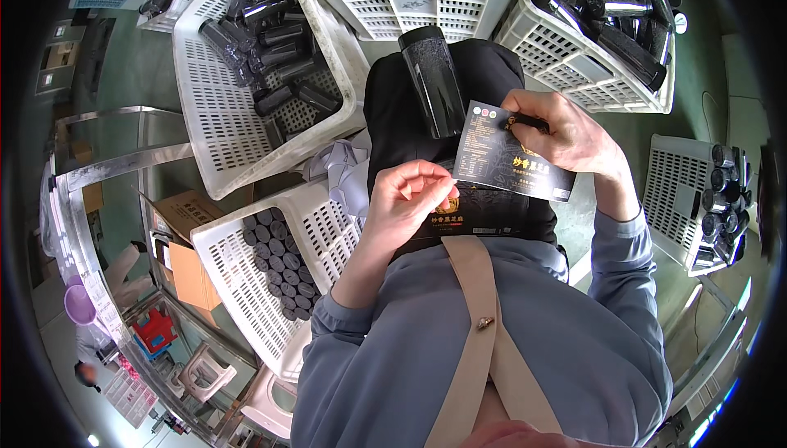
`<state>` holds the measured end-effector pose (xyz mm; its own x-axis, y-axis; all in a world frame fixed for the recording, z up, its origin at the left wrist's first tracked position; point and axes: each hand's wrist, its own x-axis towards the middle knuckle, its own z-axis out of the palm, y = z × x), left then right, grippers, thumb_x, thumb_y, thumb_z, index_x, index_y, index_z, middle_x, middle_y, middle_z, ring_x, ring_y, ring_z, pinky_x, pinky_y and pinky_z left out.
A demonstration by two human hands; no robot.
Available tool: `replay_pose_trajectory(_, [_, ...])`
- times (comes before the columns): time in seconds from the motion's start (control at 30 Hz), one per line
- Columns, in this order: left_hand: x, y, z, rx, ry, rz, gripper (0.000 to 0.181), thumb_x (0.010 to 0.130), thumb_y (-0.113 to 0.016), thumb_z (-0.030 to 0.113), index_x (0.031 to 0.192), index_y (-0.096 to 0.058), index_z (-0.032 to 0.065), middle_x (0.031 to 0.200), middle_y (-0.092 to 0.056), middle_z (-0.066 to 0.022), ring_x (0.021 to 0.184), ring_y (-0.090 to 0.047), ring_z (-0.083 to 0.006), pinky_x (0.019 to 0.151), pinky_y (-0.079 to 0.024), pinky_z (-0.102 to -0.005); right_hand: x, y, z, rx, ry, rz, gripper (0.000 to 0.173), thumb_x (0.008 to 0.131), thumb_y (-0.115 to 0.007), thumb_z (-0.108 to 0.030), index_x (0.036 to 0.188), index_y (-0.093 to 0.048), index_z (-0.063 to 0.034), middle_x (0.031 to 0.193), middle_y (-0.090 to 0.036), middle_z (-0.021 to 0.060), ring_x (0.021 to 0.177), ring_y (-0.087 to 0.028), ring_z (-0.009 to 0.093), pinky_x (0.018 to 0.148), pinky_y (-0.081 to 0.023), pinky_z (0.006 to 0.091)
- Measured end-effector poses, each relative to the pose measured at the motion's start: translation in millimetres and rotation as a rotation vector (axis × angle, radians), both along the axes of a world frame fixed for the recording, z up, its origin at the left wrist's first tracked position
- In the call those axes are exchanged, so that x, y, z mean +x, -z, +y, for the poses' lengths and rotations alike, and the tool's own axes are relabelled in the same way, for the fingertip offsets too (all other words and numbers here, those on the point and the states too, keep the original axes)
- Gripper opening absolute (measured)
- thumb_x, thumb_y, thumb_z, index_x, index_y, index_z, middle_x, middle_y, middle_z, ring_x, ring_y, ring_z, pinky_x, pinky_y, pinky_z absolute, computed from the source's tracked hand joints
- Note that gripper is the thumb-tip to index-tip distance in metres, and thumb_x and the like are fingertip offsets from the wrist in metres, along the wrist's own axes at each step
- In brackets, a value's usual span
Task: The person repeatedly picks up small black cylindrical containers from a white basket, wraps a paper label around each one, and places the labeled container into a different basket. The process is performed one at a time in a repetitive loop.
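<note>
A black printed label [492, 168] with gold lettering is held in my right hand [562, 131], which also has a small dark strip-like item [530, 122] between its fingers. Beside the label's lower left corner is my left hand [413, 199], its thumb and fingertips pinched together near the edge; whether it grips the label I cannot tell. Across my thighs lies a dark, glossy jar [433, 82] with a black lid, its lower end near the label's top left corner. More black printed labels [486, 217] rest on my lap under both hands.
White perforated crates with dark jars stand ahead left [212, 159], ahead [455, 2], ahead right [565, 60] and far right [667, 202]. Another crate [237, 288] at left holds upright, dark round-topped containers. Cardboard boxes [190, 276], a metal frame [86, 214] and a person [92, 349] are farther left.
</note>
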<state>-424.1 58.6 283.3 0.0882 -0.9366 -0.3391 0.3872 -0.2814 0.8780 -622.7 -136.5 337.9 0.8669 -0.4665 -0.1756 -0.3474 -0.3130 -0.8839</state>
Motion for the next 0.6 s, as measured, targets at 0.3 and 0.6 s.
replay_pose_trajectory(0.3, [-5.4, 4.6, -0.6, -0.042, -0.042, 0.028, 0.004, 0.093, -0.068, 0.005, 0.094, -0.068, 0.0008, 0.082, -0.07, -0.0087, 0.069, -0.064, -0.0109, 0.059, -0.047, -0.0214, 3.6, -2.2, 4.9, -0.123, 0.059, 0.028, 0.026, 0.084, -0.063, -0.005, 0.108, -0.063, 0.0011, 0.093, -0.068, 0.0183, 0.082, -0.065, 0.032, 0.076, -0.051, 0.0389])
replay_pose_trajectory(0.6, [-14.0, 1.0, -8.6, -0.014, -0.123, 0.2, 0.002, 0.093, -0.065, 0.001, 0.092, -0.066, 0.002, 0.078, -0.068, -0.008, 0.066, -0.061, -0.01, 0.057, -0.045, -0.0228, 7.7, 19.6, 64.7, -0.622, 0.023, -0.391, 0.035, 0.07, -0.078, -0.009, 0.103, -0.068, 0.0, 0.097, -0.067, 0.0122, 0.082, -0.067, 0.03, 0.075, -0.056, 0.0391])
